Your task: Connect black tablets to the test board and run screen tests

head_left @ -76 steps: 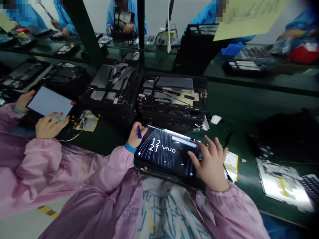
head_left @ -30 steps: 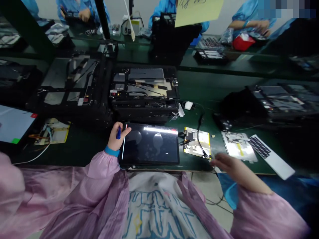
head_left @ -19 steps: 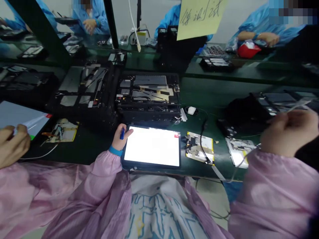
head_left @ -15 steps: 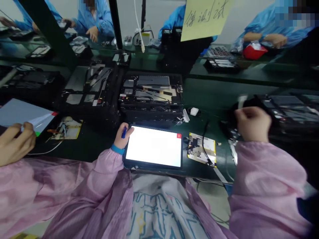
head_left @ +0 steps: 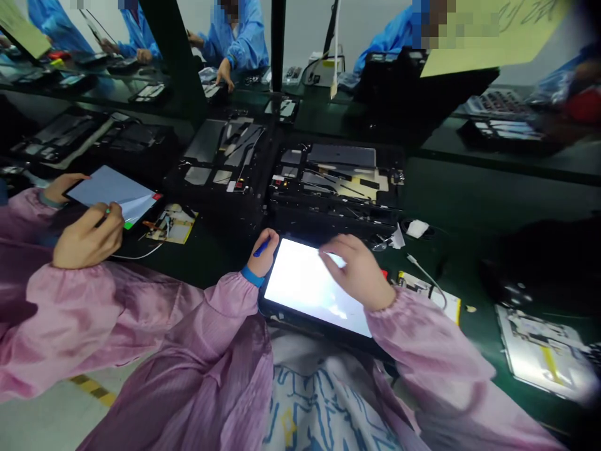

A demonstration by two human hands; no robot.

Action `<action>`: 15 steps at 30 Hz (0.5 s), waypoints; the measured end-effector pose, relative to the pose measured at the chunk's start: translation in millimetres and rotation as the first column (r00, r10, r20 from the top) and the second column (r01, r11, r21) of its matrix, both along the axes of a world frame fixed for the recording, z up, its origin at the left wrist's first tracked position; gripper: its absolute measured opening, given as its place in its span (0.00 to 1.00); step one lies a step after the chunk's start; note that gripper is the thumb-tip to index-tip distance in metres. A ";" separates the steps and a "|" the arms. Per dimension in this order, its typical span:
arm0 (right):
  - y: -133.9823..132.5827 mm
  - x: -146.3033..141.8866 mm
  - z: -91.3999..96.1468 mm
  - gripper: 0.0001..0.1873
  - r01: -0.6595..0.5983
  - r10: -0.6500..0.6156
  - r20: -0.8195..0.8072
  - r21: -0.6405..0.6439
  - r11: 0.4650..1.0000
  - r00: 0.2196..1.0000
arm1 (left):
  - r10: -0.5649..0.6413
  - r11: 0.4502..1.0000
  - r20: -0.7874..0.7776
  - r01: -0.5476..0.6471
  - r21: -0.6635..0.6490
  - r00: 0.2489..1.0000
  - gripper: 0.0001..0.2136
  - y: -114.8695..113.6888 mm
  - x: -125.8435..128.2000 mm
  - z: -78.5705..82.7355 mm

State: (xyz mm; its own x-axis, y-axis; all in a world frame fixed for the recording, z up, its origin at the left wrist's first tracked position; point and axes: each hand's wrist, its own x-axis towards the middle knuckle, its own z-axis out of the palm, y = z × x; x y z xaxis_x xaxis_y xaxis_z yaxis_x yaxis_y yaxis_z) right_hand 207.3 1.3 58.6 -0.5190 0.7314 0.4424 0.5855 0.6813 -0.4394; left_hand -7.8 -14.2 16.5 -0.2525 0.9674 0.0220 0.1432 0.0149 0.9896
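Observation:
A tablet (head_left: pixel 300 275) with a lit white screen lies at the front edge of the bench. My left hand (head_left: pixel 265 254) grips its left side and also has a blue pen (head_left: pixel 261 248) tucked between the fingers. Over the upper right of the screen is my right hand (head_left: pixel 359 272), fingers curled together at the glass. Whether anything is pinched in them is hidden. Beyond the right hand, a white cable (head_left: pixel 428 275) with a small plug lies across a yellow-edged board (head_left: pixel 451 305), partly covered by my sleeve.
Stacks of opened tablet housings (head_left: pixel 338 175) stand behind the tablet. Left, a co-worker's hand (head_left: pixel 89 238) works on another tablet (head_left: pixel 110 191). A silver panel (head_left: pixel 539 351) lies right. A yellow note (head_left: pixel 493 37) hangs above. People in blue sit across the bench.
My right hand has come from the far right onto the tablet screen. A white cable now lies on the yellow-edged board. The view has swung left; my left hand keeps its grip.

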 end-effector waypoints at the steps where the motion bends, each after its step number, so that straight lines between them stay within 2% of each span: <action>1: 3.3 -19.1 1.5 0.11 -0.031 0.031 0.043 0.008 0.999 0.999 | -0.007 1.000 0.010 0.007 0.020 1.000 0.17 -0.5 0.1 -0.1; 4: 21.2 -60.1 0.8 0.12 -0.062 0.067 0.107 -0.051 0.997 0.992 | -0.029 0.998 0.032 0.027 0.062 0.999 0.18 -1.1 -0.7 -1.0; 7: 33.3 -74.1 -0.6 0.10 -0.115 0.123 0.057 -0.121 0.986 0.991 | -0.034 0.997 0.038 0.031 0.076 0.999 0.18 -0.6 -2.1 -4.0; 9: 29.6 -69.4 0.9 0.09 -0.152 0.153 0.012 -0.088 0.984 0.988 | -0.027 0.996 0.036 0.024 0.083 0.999 0.19 -0.1 -2.5 -6.6; 12: 5.4 -45.9 5.2 0.08 -0.223 0.220 -0.066 -0.034 0.974 0.973 | -0.018 0.997 0.053 0.014 0.082 0.998 0.19 -0.2 -2.4 -8.0; 15: -29.8 -11.6 6.2 0.03 -0.257 0.235 -0.186 -0.106 0.961 0.954 | -0.083 0.996 0.106 0.078 0.050 0.991 0.17 -1.7 -2.3 -5.1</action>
